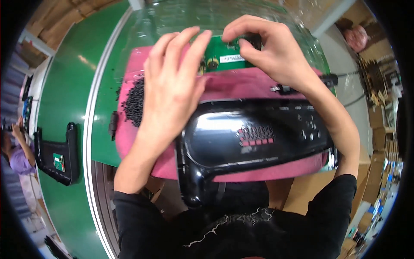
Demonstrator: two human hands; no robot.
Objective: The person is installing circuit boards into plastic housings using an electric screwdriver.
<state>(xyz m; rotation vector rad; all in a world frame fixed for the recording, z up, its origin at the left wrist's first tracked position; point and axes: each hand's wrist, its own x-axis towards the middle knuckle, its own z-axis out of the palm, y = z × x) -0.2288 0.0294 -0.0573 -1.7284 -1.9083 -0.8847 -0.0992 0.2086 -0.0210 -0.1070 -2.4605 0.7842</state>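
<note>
A green circuit board (228, 54) with a white label and small round parts lies at the far side of the pink mat, between my hands. My left hand (172, 82) is over its left end, fingers stretched out and thumb apart. My right hand (271, 47) hovers at its right end, with index finger and thumb curved and a gap between them; the other fingers are partly hidden. Nearer me, a glossy black plastic housing (215, 146) with a grid of slots rests on the pink mat (276, 172), its left leg reaching past the near edge.
Black screws (134, 103) are heaped left of my left hand. A corded black tool (286, 89) lies under my right wrist. Clear plastic trays (172, 17) stand beyond the mat. On the green bench (64, 99) at left sits another black housing (71, 172); a person (21, 157) works beyond it.
</note>
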